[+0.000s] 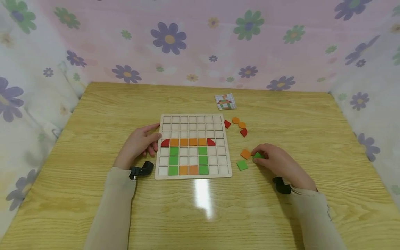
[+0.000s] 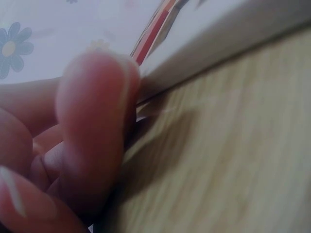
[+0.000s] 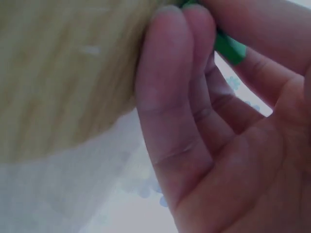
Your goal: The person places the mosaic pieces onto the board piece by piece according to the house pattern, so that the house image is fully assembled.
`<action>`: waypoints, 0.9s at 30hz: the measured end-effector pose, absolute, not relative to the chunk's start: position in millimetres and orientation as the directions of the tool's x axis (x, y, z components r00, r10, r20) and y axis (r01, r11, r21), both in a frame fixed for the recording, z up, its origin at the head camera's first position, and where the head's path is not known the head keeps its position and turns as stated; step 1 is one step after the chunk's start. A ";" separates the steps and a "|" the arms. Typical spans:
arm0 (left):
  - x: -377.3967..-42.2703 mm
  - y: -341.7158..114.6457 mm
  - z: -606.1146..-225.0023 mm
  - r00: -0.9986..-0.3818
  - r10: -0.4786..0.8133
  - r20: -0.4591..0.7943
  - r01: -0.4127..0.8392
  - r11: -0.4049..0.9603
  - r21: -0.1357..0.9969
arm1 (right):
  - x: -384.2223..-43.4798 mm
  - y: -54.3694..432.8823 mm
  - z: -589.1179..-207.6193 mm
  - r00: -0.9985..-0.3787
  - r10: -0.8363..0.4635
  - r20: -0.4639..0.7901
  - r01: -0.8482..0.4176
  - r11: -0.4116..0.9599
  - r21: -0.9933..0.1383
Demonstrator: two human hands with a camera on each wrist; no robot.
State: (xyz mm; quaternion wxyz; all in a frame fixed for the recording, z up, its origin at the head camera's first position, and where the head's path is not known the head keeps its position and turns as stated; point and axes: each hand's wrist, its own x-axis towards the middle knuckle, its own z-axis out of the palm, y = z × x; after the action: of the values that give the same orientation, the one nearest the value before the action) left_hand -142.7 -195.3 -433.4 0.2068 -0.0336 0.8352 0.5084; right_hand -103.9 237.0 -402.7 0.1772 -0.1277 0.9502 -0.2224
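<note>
A pale wooden grid board (image 1: 183, 151) lies on the table, with red quarter-round, orange square and green square tiles in its cells. My left hand (image 1: 140, 141) rests at the board's left edge, its thumb and index finger extended against the rim. In the left wrist view, the thumb (image 2: 95, 111) is close to the board's side. To the right of the board, my right hand (image 1: 278, 161) pinches a green tile (image 1: 257, 156) between thumb and fingers. The right wrist view shows that green tile (image 3: 228, 48) partly covered by fingers. Near it lie an orange square (image 1: 245, 154) and a green square (image 1: 242, 165).
Behind the board lies a small pattern card (image 1: 225, 101) with a coloured figure. Two orange discs (image 1: 235, 120) and two red quarter-round pieces (image 1: 243, 132) sit by the board's upper right. A flowered cloth (image 1: 200, 41) stands behind the wooden table (image 1: 175, 215).
</note>
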 end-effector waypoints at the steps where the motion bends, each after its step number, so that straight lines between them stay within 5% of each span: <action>1: -142.8 -195.1 -433.3 -0.912 0.157 -0.379 -0.265 0.480 0.837 | -105.1 237.4 -402.4 -0.904 -0.321 -0.284 -0.161 0.868 -0.469; 27: -142.2 -196.2 -434.2 -0.911 0.158 -0.381 -0.271 0.467 0.842 | -138.4 161.9 -385.5 -0.897 -0.383 -0.221 -0.174 0.765 -0.620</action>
State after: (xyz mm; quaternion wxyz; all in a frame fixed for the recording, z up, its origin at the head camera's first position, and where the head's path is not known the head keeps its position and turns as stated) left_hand -142.2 -196.2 -434.2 0.2084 -0.0339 0.8307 0.5151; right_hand -138.4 161.9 -385.5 0.1700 -0.1507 0.9239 -0.3080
